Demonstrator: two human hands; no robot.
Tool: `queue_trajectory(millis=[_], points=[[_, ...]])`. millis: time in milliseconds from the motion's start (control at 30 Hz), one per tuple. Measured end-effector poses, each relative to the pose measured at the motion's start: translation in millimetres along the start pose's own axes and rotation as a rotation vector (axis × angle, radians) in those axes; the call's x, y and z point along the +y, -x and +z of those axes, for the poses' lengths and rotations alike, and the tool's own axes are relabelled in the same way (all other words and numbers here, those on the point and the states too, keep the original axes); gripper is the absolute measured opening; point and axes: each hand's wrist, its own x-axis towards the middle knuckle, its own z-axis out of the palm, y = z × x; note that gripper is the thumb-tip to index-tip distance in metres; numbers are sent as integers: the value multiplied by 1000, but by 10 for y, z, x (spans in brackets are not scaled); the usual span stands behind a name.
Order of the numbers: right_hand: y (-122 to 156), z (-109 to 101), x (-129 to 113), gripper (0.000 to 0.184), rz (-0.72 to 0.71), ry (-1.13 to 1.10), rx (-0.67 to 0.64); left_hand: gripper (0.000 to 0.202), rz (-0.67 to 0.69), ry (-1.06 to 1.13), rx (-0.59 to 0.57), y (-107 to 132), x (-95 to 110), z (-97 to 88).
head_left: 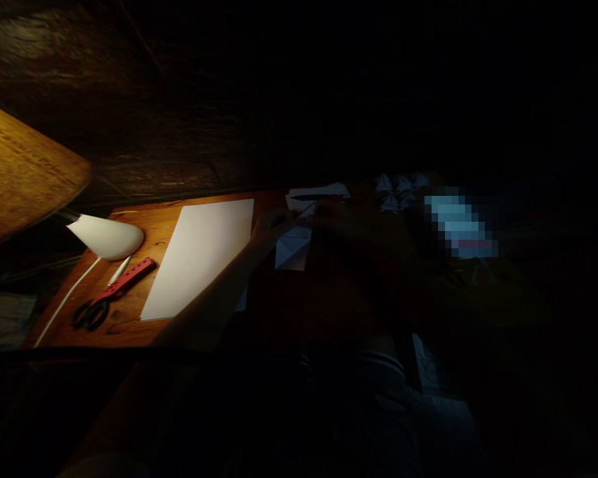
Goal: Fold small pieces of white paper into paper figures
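Observation:
The scene is very dark, lit only from the left. My left hand (272, 222) reaches across the wooden table (129, 325) and rests on a creased, folded white paper (293, 249); its fingers look pressed onto the paper's top edge. My right hand (343, 222) is a dim shape just right of that paper, also touching it, and its fingers are lost in shadow. A stack of plain white sheets (199, 255) lies left of my left forearm.
A white lamp base (107, 236) with a cord stands at the table's left, under a woven lampshade (20, 172). Scissors with dark handles (92, 311) and a red ruler (129, 275) lie beside it. More paper pieces (319, 192) and folded shapes (398, 189) sit at the back.

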Motion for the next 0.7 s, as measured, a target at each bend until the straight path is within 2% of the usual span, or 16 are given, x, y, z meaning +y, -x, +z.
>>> queue_trajectory(millis=[100,167,467,600,700], points=[[20,-3,-71,40,45,160,-79,27,-3,-16,27,4,6,5],[28,-1,-98,39,60,223,-87,29,-10,-22,20,2,0,4],[-5,44,-1,24,35,190,-84,17,2,-55,26,-16,-38,-3],[6,64,22,19,16,206,-30,14,27,-75,9,-23,-27,-10],[-5,83,50,11,-52,159,40,13,52,-71,-11,-22,-27,-6]])
